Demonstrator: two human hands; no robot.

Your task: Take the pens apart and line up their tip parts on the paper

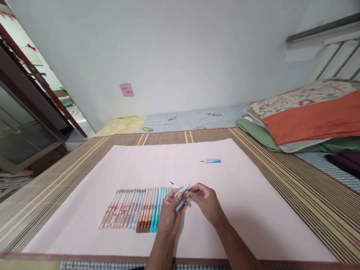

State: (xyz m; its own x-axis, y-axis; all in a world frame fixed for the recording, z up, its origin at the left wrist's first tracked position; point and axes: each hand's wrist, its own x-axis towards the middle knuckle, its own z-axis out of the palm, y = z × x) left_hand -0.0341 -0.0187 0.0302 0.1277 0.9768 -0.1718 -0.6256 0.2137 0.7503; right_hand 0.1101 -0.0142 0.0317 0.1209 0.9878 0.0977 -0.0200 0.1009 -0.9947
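My left hand (169, 213) is closed around parts of a blue pen: a light blue barrel (183, 189) slants up between thumb and fingers, and a deeper blue piece (180, 205) lies below it. A thin white refill with a dark tip (172, 183) points up and left just beyond the fingers; whether it is held or lies on the sheet, I cannot tell. The fingers of my right hand (206, 202) are pinched together against the pen parts, and what they grip is hidden. Left of my hands lies a row of pens (140, 208): clear ones, orange-brown ones, then turquoise ones partly covered by my left hand.
Farther back on the pale pink sheet (157, 161) lie blue pen parts (213, 161) with a dark-tipped refill. A striped mat (270, 168) spreads beneath the sheet. Folded bedding (312, 116) is piled at the right, and a white wall (182, 56) rises behind.
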